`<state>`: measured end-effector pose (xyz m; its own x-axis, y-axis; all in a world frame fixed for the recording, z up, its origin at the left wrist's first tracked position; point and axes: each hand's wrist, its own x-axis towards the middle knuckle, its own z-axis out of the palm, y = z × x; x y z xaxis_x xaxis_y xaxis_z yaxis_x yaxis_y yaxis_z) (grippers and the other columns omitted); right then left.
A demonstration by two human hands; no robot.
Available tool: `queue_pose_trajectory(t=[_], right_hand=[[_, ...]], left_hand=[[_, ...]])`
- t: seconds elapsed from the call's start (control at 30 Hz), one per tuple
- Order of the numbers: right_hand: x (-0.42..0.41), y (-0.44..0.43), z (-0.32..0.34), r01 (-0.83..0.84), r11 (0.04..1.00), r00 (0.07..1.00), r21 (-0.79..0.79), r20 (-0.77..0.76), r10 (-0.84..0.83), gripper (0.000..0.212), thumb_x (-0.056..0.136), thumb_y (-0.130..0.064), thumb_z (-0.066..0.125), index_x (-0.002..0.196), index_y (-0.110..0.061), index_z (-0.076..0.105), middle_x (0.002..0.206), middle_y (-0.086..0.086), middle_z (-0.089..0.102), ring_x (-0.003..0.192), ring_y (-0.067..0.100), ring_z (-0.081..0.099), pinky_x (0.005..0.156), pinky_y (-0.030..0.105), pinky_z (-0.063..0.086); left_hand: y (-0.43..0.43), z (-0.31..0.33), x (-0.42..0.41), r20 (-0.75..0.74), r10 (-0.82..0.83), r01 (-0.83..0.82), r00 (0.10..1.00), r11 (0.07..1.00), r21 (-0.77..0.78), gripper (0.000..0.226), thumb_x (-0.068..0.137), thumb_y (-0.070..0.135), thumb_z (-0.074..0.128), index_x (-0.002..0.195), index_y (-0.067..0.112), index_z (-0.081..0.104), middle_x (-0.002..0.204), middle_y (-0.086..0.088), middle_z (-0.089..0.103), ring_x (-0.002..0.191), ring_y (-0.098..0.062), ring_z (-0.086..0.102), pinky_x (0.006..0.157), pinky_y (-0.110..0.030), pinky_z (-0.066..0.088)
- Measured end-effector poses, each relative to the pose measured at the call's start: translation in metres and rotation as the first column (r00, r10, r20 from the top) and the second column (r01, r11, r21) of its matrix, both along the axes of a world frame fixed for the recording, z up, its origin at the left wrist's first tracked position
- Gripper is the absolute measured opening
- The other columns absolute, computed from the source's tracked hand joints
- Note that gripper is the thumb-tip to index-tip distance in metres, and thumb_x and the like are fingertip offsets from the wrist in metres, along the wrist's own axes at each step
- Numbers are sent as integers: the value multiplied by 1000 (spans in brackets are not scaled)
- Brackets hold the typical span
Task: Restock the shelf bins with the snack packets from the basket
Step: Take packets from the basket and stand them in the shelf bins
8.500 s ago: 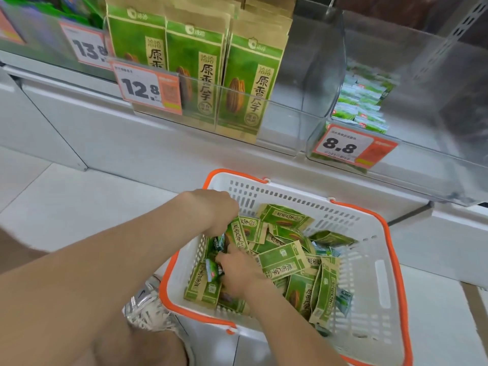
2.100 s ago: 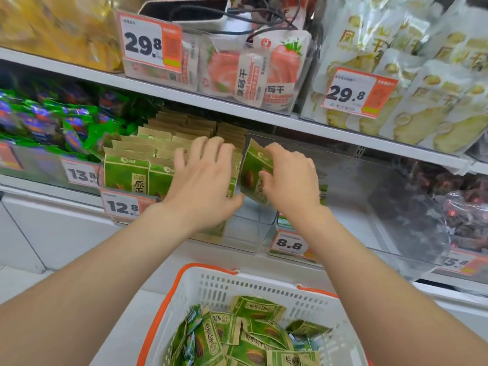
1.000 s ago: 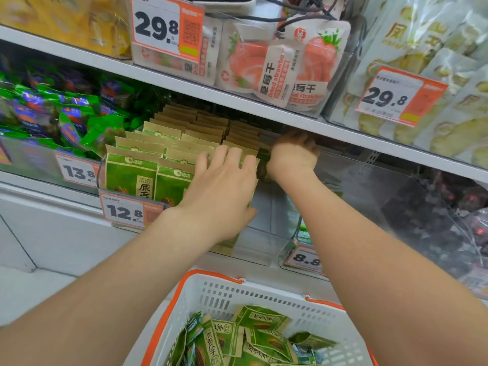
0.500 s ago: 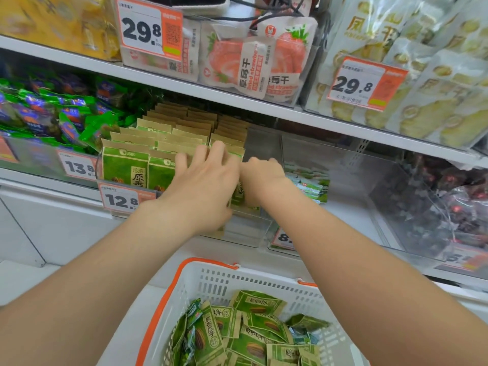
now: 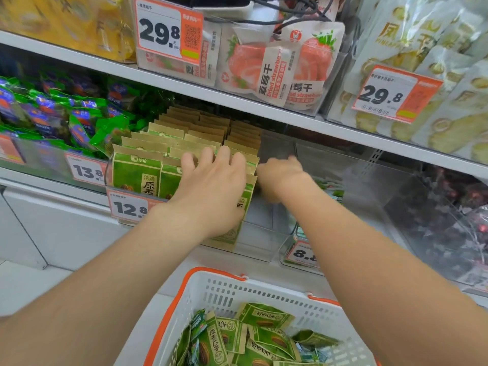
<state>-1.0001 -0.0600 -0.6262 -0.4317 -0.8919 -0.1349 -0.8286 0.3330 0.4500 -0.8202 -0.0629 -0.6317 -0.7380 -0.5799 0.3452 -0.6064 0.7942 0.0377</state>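
- Nearest to me I see the white basket point(image 5: 264, 291) with its orange rim; it sits low in the middle of my view
- A loose pile of small green snack packets point(image 5: 264, 339) lies inside it, tipped every which way
- Both bare arms reach up over the basket to the shelf
- The left hand point(image 5: 211, 191) lies flat on the front of the big green and tan packets point(image 5: 137, 173); its fingers are straight and spread and rest on the packet tops; it grips nothing
- The right hand point(image 5: 280, 178) is just beside the left one, at the right end of that row; it is blurry, so I cannot tell if it is open, closed or holding a packet
- The big packets stand upright in rows in a clear bin point(image 5: 260, 244); the right part of the bin is bare
- A price tag point(image 5: 129, 207) reading 12.8 hangs on the bin front, left of the left arm
- The next clear bin point(image 5: 369, 196) to the right holds a few small green packets point(image 5: 330, 187) far back; its tag point(image 5: 303, 253) reads 8.8, partly hidden by the right arm
- Purple and green bags point(image 5: 52, 112) fill the bin on the left
- On the shelf above sit strawberry bags point(image 5: 253, 70) behind a 29.8 tag point(image 5: 166, 30)
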Motion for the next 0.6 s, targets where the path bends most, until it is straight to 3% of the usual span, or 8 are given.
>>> queue_pose_trajectory(t=[0.07, 0.17, 0.4, 0.6], right_hand=[[-8, -4, 15, 66, 987, 998, -145, -13, -69, 46, 92, -16, 65, 137, -17, 56, 136, 9, 59, 127, 31, 56, 104, 45, 38], [-22, -12, 21, 165, 936, 984, -310, -18, -180, 48, 88, -15, 68, 134, -19, 58, 138, 11, 59, 135, 36, 46, 110, 46, 32], [-42, -40, 16, 341, 811, 940, -475, 139, -313, 54, 94, -15, 63, 146, -9, 49, 158, 22, 37, 147, 43, 32, 116, 50, 32], [-54, -58, 15, 327, 766, 944, -554, 163, -285, 48, 96, -11, 63, 143, -9, 54, 154, 19, 45, 141, 41, 42, 112, 49, 40]], left_hand=[[-2, 2, -2, -28, -2, 2, 1000, 1000, 23, 49, 85, 44, 74, 110, 23, 37, 113, -2, 40, 107, -27, 42, 97, -50, 35], [-3, 3, -4, -37, -5, 7, 999, 998, 55, 49, 85, 41, 76, 109, 24, 36, 112, -1, 39, 105, -26, 44, 98, -50, 34], [-7, 3, -8, -48, -3, 6, 999, 998, 62, 49, 86, 38, 77, 110, 24, 36, 113, -2, 39, 106, -26, 45, 99, -51, 32], [-11, 4, -11, -57, -6, 10, 998, 997, 77, 50, 85, 39, 77, 110, 25, 36, 115, -1, 39, 106, -25, 45, 97, -50, 31]])
